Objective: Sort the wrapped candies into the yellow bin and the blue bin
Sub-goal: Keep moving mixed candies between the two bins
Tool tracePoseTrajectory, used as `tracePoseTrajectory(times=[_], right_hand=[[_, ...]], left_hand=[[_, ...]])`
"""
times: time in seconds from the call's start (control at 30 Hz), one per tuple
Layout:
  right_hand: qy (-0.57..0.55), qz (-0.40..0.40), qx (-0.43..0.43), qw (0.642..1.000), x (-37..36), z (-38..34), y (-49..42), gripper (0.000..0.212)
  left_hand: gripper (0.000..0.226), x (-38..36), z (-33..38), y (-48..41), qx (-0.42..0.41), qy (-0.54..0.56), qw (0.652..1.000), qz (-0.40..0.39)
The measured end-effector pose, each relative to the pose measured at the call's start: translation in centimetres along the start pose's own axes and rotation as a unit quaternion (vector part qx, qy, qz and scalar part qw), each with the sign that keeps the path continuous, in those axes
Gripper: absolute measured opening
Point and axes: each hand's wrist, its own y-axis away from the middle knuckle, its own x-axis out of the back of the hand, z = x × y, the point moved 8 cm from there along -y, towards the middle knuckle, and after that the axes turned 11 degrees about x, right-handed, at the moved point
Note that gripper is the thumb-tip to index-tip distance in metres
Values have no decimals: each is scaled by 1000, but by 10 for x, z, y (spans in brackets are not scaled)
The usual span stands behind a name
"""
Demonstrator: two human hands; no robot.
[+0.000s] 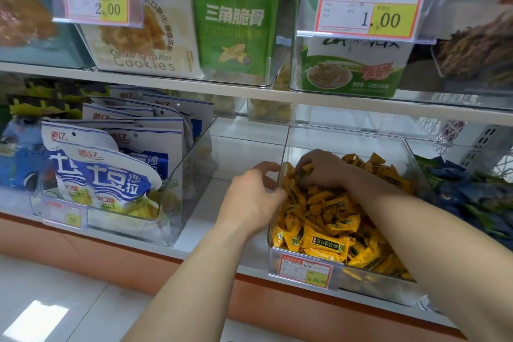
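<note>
A clear bin [287, 147] on the lower shelf is heaped with yellow wrapped candies [327, 233]. To its right, a second clear bin [416, 147] holds blue and green wrapped candies [472, 197]. My left hand [254, 197] grips the left wall of the yellow bin, fingers curled over its rim. My right hand [323, 168] reaches down into the yellow pile near the back, fingers curled among the candies; whether it holds one is hidden.
A clear bin [191, 175] of blue-and-white snack bags stands left of a gap of white shelf [205, 219]. The upper shelf [194, 88] carries boxed snacks and price tags. A price tag [305, 269] hangs on the yellow bin's front. The white floor lies below.
</note>
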Motion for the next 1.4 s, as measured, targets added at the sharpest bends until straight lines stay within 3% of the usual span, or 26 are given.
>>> tracePoseTrajectory(times=[0.17, 0.37, 0.57, 0.7, 0.83, 1.0, 1.1, 1.2, 1.27, 1.4], right_hand=[[-74, 96, 40, 992, 34, -17, 30, 25], [-153, 182, 61, 969, 71, -29, 88, 19], [-298, 310, 23, 902, 90, -21, 154, 15], [-387, 280, 12, 878, 81, -15, 177, 16], [-234, 331, 17, 914, 95, -4, 192, 26], [-2, 430, -2, 903, 126, 33, 241, 26], [85, 353, -65, 930, 122, 66, 258, 19], [168, 193, -160, 953, 104, 87, 258, 43], [209, 193, -160, 945, 107, 74, 256, 48], [248, 232, -72, 938, 109, 17, 232, 38]], left_hand=[[40, 1, 3, 2, -5, 0, 1000, 9], [50, 7, 48, 17, -87, -61, 988, 112], [42, -37, 81, 29, -103, -54, 993, 37], [22, -50, 89, 30, -89, 15, 995, 34], [26, -66, 94, 33, -74, 16, 997, 14], [26, -59, 95, 31, -89, -18, 996, 11], [29, -43, 94, 30, -107, -58, 992, 37], [35, -24, 91, 31, -120, -131, 979, 96], [41, -11, 84, 29, -111, -159, 974, 120], [53, -1, 58, 20, -42, -177, 979, 93]])
